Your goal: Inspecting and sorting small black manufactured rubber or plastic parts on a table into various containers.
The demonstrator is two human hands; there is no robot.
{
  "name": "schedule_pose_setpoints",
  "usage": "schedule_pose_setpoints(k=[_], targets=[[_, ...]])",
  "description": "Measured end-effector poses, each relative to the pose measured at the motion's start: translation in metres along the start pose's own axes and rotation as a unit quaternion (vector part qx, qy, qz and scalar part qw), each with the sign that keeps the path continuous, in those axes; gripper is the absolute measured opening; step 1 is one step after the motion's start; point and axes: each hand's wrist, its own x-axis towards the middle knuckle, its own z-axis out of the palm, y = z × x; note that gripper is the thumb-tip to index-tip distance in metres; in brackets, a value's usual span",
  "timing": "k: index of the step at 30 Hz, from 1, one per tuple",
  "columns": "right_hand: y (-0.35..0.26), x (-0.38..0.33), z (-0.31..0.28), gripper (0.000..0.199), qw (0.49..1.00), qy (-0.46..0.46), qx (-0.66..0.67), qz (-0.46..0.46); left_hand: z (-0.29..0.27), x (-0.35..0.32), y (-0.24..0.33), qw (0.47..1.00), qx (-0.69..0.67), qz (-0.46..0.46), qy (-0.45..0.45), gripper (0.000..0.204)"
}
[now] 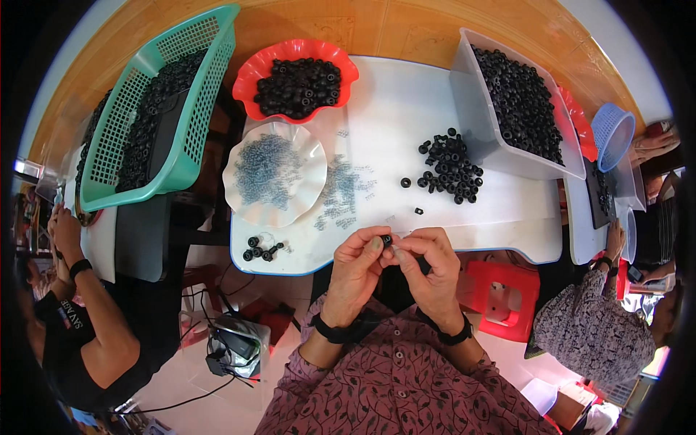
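Over the table's near edge, my left hand (pixel 353 279) pinches a small round black plastic part (pixel 386 240) between thumb and fingertips. My right hand (pixel 433 270) meets it there, thumb and fingers closed against the same spot; whatever they grip is too small to make out. Beyond them lies a scatter of tiny clear-grey coils that look like springs (pixel 341 192), spilling beside a white wavy-rimmed plate (pixel 233 181) heaped with more. To the right sits a loose pile of black parts (pixel 451 165). Several black pieces (pixel 254 251) lie near the left front corner.
A red wavy-rimmed bowl (pixel 248 70) and a clear plastic bin (pixel 471 138), both full of black parts, stand at the back of the white table (pixel 406 94). A green basket (pixel 190 163) is at left. People work on both sides. A red stool (pixel 533 286) stands at right.
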Motion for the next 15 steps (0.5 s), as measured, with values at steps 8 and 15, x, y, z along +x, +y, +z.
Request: schedule_pose_setpoints(k=[8, 15], targets=[[-0.0041, 0.0012, -0.0032, 0.012, 0.996, -0.026, -0.078, -0.044, 0.0067, -0.0049, -0.0010, 0.996, 0.082, 0.028, 0.025, 0.020], [0.0039, -0.0006, -0.0024, 0.008, 0.997, -0.016, 0.038, 0.062, 0.0066, -0.0065, -0.0060, 0.982, 0.178, 0.057, 0.031, 0.019]])
